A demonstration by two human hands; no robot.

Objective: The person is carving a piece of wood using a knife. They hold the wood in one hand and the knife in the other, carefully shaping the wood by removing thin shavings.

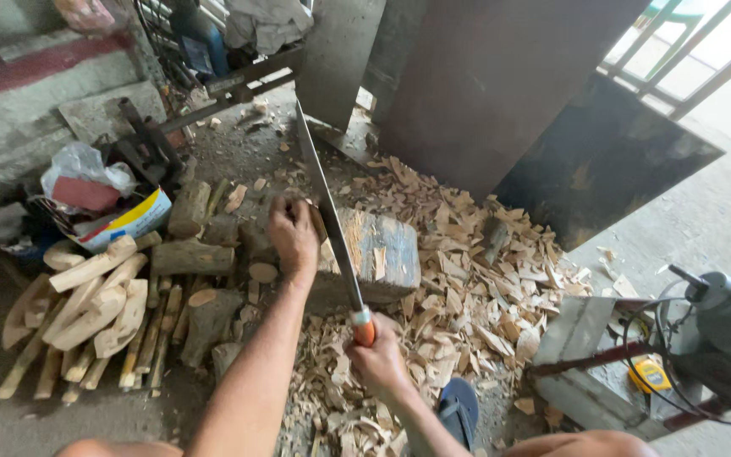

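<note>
Machete [325, 199] first: I see its long blade angled up and away over the chopping block [378, 250], its orange handle wrapped tight in my right hand [376, 360], fingers fully closed round the grip just in front of the block. My left hand [292, 233] sits on the block's near-left top edge, fingers curled down over a piece of wood I can't make out clearly; it grips something there, though what exactly is hidden under the knuckles.

Around the block, pale wood chips [458, 288] carpet the ground to its right and front. Left of the block lie short round logs [192, 254] and, further left, a stack of split pale billets [95, 300] on thin sticks. Beyond that stack sits a crumpled plastic bag [86, 169] on a cardboard box. Behind the block stand dark metal sheets [501, 76] leaning against the wall. Right of the block, past the chips, a grey motor [725, 317] rests on a metal frame. The floor is bare grey concrete [704, 211], dusty, daylight falling on it far right.
</note>
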